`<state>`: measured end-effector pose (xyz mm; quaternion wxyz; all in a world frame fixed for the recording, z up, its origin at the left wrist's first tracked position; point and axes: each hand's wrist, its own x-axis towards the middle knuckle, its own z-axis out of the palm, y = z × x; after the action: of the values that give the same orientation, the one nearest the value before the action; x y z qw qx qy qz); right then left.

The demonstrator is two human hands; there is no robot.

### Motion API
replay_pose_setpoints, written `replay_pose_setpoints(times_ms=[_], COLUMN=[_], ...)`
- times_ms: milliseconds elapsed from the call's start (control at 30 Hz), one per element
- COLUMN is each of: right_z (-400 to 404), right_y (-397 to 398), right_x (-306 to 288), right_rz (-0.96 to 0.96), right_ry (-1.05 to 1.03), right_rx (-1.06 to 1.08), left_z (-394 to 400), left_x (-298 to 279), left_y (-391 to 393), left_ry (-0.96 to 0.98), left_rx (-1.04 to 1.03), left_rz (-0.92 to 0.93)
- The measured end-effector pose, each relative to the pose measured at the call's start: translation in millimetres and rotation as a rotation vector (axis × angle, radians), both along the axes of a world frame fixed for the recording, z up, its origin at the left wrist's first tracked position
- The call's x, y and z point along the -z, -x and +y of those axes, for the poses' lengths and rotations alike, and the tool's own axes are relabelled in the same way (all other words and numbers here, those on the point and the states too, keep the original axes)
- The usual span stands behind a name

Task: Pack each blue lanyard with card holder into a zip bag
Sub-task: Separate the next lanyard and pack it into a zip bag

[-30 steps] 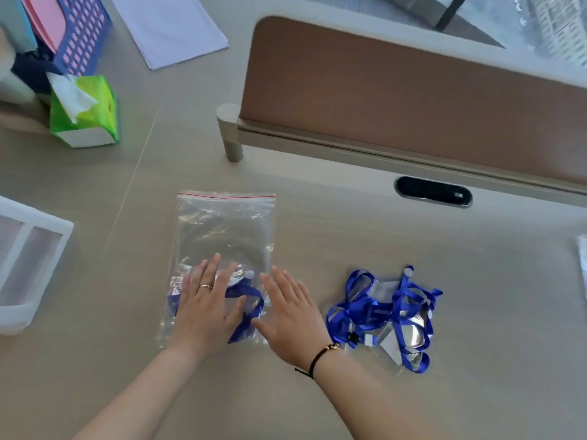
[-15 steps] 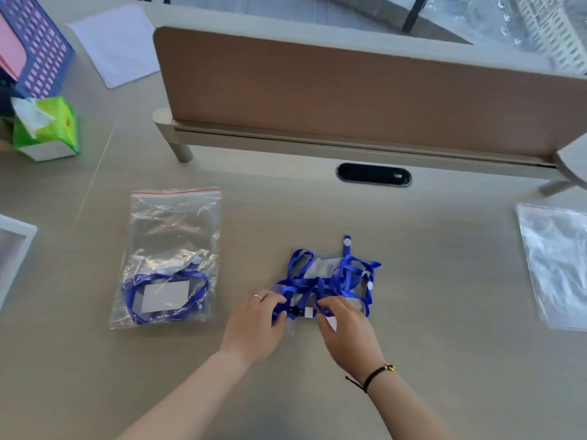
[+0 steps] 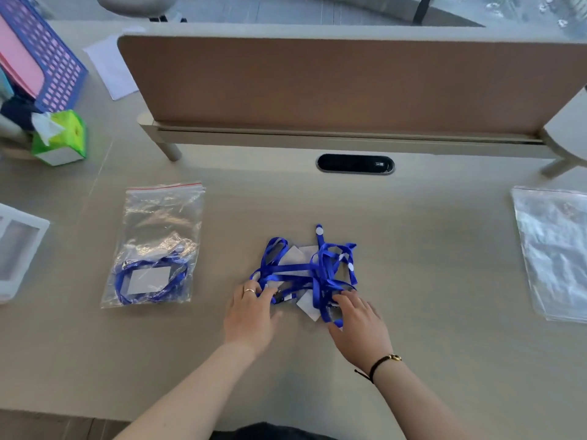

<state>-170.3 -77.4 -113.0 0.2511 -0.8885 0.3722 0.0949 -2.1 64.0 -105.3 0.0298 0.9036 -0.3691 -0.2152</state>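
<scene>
A tangled pile of blue lanyards with clear card holders (image 3: 306, 271) lies in the middle of the desk. My left hand (image 3: 251, 312) is at the pile's near-left edge, its fingertips curled onto a strap beside a black clip. My right hand (image 3: 359, 325) lies on the pile's near-right side with fingers laid over the straps and a card holder. To the left, a zip bag (image 3: 158, 217) with a red-lined top lies flat and holds one blue lanyard with its card holder (image 3: 149, 279). A stack of empty zip bags (image 3: 556, 249) lies at the right edge.
A brown desk divider (image 3: 333, 84) and a black cable slot (image 3: 355, 164) run along the back. A green tissue box (image 3: 60, 138) and a blue file basket (image 3: 47, 65) stand far left, a white tray (image 3: 16, 249) at the left edge.
Both hands left the packed bag and went right to the loose lanyard pile. Since half a second ago they have spread apart along its near edge.
</scene>
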Motion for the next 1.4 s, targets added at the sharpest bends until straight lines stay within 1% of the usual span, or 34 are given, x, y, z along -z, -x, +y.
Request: replay_pose_setpoints(times_ms=[100, 300, 400, 433, 500, 567, 633, 667, 833, 1000, 1100, 1200, 1300, 1400], right_z=[-10, -23, -27, -26, -22, -13, -3, 2, -1, -13, -19, -21, -18, -10], right_y=[12, 23, 22, 21, 15, 10, 4, 2, -3, -2, -4, -2, 5, 9], right_x=[4, 1, 3, 2, -5, -10, -12, -11, 1, 5, 4, 4, 8, 14], right_rz=[0.026, 0.06, -0.022, -0.061, -0.064, 0.002, 0.08, 0.1, 0.138, 0.154, 0.161, 0.148, 0.111, 0.094], right_ry=[0.033, 0.055, 0.094, 0.113, 0.097, -0.022, -0.085, -0.09, -0.036, -0.007, -0.007, 0.019, 0.107, 0.18], right_rx=[0.019, 0.059, 0.083, 0.07, -0.035, -0.157, -0.233, -0.227, -0.094, -0.05, -0.062, -0.099, -0.167, -0.144], left_z=[-6, -13, -14, -16, -18, -19, -19, -19, -16, -11, -10, -13, -17, -19], left_x=[4, 12, 9, 7, 5, 1, -4, -7, -16, -22, -24, -31, -40, -49], left_y=[1, 6, 10, 11, 13, 15, 17, 18, 17, 13, 12, 13, 14, 14], left_ry=[0.029, 0.085, 0.148, 0.163, 0.21, 0.252, 0.305, 0.333, 0.365, 0.38, 0.396, 0.437, 0.501, 0.518], left_rx=[-0.02, -0.055, -0.065, -0.067, -0.081, -0.105, -0.135, -0.158, -0.264, -0.334, -0.397, -0.542, -0.696, -0.768], left_rz=[-0.041, -0.041, -0.024, -0.013, 0.007, 0.041, 0.103, 0.145, 0.339, 0.432, 0.52, 0.725, 0.95, 1.075])
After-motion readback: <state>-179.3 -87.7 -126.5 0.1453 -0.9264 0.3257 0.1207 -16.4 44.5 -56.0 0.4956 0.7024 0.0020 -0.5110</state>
